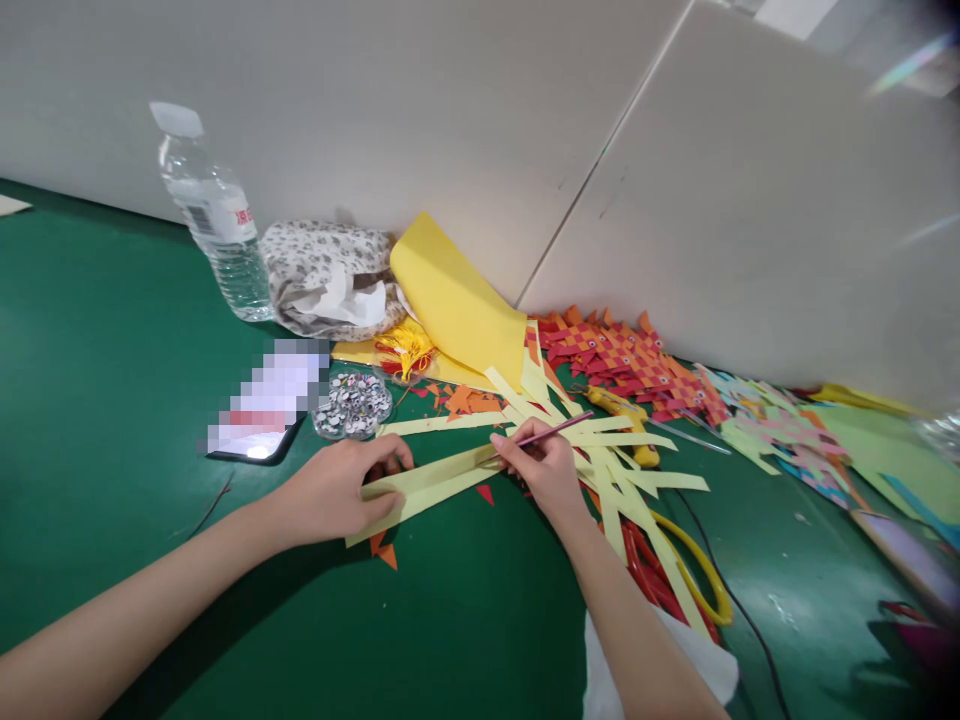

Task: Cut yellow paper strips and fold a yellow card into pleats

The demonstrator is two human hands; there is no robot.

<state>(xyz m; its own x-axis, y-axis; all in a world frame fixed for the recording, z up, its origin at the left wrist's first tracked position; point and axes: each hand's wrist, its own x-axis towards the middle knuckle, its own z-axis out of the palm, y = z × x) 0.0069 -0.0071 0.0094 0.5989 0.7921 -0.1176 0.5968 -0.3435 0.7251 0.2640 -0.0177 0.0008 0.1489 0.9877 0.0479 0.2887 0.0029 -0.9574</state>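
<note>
Left hand: fingers and thumb grasping the near end of a folded pale-yellow paper strip, which reaches across to the right hand.

Right hand: thumb and fingers pinching a slim purplish-pink rod, its lower tip at the strip's far end.

Under and beyond the right hand: a fan of loose pale-yellow strips. Just past its fingers: orange paper scraps. Right of it: a yellow-bodied tool, partly covered; nearer, a yellow loop handle and a black cable. Farther beyond: a heap of red-and-orange woven paper pieces.

Beyond the left hand: a clear container of googly eyes; behind it, yellow and red tassels, a curled yellow sheet and a patterned tissue pouch. Left of the container: a smartphone, screen lit; farther off, an upright, slightly tilted water bottle.

Beneath all: green tabletop.
</note>
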